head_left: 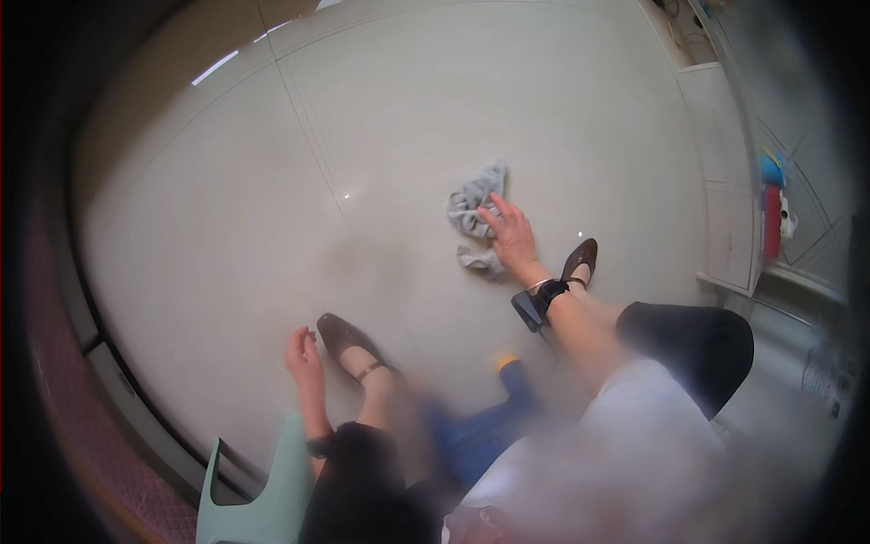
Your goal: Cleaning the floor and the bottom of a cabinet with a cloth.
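cloth (465, 201), grey, crumpled, by right hand (514, 239)

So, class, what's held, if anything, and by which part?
The right hand overlaps the grey cloth at its right side; whether it grips cannot be told. The left hand holds nothing visible.

Your 2 arms are both in view. Bare right hand (515, 243) out front, back facing up, fingers spread and slightly bent. Bare right forearm (587, 337) slants up-left. Your bare left hand (304, 352) sits lower, well apart, fingers loosely curled, closure unclear. Bare left forearm (314, 408) near vertical in view.
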A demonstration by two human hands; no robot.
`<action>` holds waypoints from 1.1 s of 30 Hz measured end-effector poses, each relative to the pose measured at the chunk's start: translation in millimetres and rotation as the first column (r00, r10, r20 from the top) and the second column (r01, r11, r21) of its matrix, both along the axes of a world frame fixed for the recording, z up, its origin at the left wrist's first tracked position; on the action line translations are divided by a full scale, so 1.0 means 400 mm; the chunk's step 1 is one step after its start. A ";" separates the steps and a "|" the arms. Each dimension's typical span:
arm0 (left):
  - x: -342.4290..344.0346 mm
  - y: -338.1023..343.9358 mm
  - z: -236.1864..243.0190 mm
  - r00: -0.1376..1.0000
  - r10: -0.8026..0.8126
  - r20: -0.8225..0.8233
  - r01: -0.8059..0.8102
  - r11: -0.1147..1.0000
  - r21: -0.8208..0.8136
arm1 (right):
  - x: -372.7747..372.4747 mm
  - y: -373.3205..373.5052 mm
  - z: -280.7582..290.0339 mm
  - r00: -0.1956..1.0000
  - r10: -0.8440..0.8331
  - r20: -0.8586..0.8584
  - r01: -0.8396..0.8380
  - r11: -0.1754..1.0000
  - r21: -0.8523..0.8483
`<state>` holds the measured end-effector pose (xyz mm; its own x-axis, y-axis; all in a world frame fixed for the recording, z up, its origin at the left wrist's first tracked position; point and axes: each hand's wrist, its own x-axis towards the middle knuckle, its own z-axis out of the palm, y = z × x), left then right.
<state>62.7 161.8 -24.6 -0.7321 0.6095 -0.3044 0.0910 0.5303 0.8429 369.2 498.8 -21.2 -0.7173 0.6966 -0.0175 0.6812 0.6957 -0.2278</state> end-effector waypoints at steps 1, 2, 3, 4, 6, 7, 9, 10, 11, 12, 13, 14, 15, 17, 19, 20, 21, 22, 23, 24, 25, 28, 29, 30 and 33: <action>0.009 -0.002 0.013 1.000 -0.019 -0.005 0.019 1.000 -0.001 | 0.064 0.020 0.023 0.976 -0.217 0.017 0.216 0.976 0.040; 0.052 -0.105 0.017 0.999 -0.040 -0.001 0.040 0.998 -0.044 | 0.166 -0.069 0.000 0.966 -0.260 0.020 0.259 0.966 0.026; 0.047 -0.137 0.019 0.998 -0.067 -0.018 0.067 0.997 -0.026 | 0.209 -0.070 -0.007 0.918 -0.391 0.068 0.392 0.920 -0.002; 0.036 -0.171 0.013 0.994 -0.097 -0.058 0.093 0.994 -0.060 | 0.236 -0.067 -0.004 0.854 -0.507 0.118 0.513 0.858 -0.024; 0.024 -0.167 0.031 0.986 -0.132 -0.105 0.125 0.990 -0.070 | 0.268 -0.050 0.035 0.833 -0.526 0.173 0.543 0.836 -0.073; 0.019 -0.167 0.054 0.984 -0.135 -0.115 0.129 0.990 -0.059 | 0.274 -0.042 0.058 0.822 -0.512 0.249 0.554 0.821 -0.138; 0.011 -0.210 0.097 0.980 -0.173 -0.098 0.169 0.984 -0.050 | 0.318 -0.114 0.081 0.788 -0.559 0.258 0.608 0.774 -0.180; -0.014 -0.231 0.128 0.980 -0.161 -0.114 0.160 0.987 -0.020 | 0.290 -0.140 0.079 0.786 -0.566 0.248 0.616 0.745 -0.254; -0.039 -0.253 0.154 0.980 -0.147 -0.132 0.149 0.989 0.008 | 0.260 -0.150 0.079 0.750 -0.595 0.290 0.661 0.683 -0.310; -0.065 -0.280 0.168 0.979 -0.136 -0.154 0.137 0.991 -0.002 | 0.228 -0.159 0.083 0.764 -0.584 0.276 0.645 0.689 -0.330; -0.100 -0.301 0.186 0.981 -0.107 -0.160 0.114 0.993 0.038 | 0.200 -0.166 0.103 0.787 -0.581 0.207 0.564 0.543 -0.622; -0.136 -0.330 0.208 0.982 -0.078 -0.171 0.091 0.993 0.074 | 0.168 -0.185 0.117 0.796 -0.589 0.137 0.401 0.344 -0.849; -0.192 -0.360 0.225 0.978 -0.070 -0.196 0.092 0.991 0.102 | 0.123 -0.204 0.132 0.786 -0.617 0.046 0.260 0.261 -0.930; -0.201 -0.283 0.268 0.992 0.018 -0.126 0.003 0.986 0.166 | 0.135 -0.121 0.153 0.798 -0.599 -0.063 0.163 0.315 -0.935; -0.204 -0.286 0.379 0.984 0.151 -0.093 -0.134 0.976 0.169 | 0.100 -0.154 0.150 0.790 -0.593 -0.155 0.009 0.264 -0.964; -0.196 -0.281 0.436 0.986 0.156 -0.061 -0.139 0.966 0.218 | 0.082 -0.162 0.168 0.791 -0.586 -0.174 -0.017 0.262 -0.965; -0.202 -0.289 0.497 0.992 0.095 -0.078 -0.071 0.960 0.271 | 0.063 -0.168 0.191 0.785 -0.598 -0.160 -0.012 0.245 -0.970; -0.193 -0.284 0.567 0.995 0.037 -0.095 -0.004 0.945 0.327 | 0.047 -0.165 0.223 0.782 -0.605 -0.147 -0.003 0.232 -0.973; -0.177 -0.278 0.629 0.991 0.052 -0.120 -0.006 0.934 0.357 | 0.036 -0.164 0.257 0.787 -0.593 -0.173 -0.058 0.207 -0.977; -0.159 -0.277 0.720 0.987 0.065 -0.147 -0.005 0.925 0.380 | 0.011 -0.183 0.298 0.789 -0.585 -0.190 -0.082 0.206 -0.975; -0.160 -0.284 0.787 0.986 0.049 -0.159 0.021 0.911 0.412 | -0.012 -0.194 0.347 0.757 -0.619 -0.210 -0.139 0.161 -0.977; -0.126 -0.278 0.973 0.973 -0.012 -0.231 0.122 0.875 0.469 | -0.067 -0.229 0.531 0.711 -0.652 -0.264 -0.238 0.130 -0.963; -0.099 -0.254 1.023 0.973 -0.007 -0.233 0.121 0.870 0.479 | -0.068 -0.237 0.581 0.685 -0.668 -0.292 -0.268 0.141 -0.953; -0.067 -0.238 1.082 0.955 -0.063 -0.289 0.200 0.857 0.474 | -0.081 -0.234 0.614 0.690 -0.656 -0.307 -0.282 0.148 -0.948; 0.018 -0.142 1.158 0.906 -0.250 -0.342 0.393 0.797 0.458 | -0.068 -0.224 0.714 0.676 -0.592 -0.439 -0.358 0.256 -0.898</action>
<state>69.8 105.0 438.6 -0.4713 0.8364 0.2797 0.4243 -0.0630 0.9033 342.1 409.2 264.5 -0.7460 0.5893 -0.3102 0.0647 -0.3995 -0.9145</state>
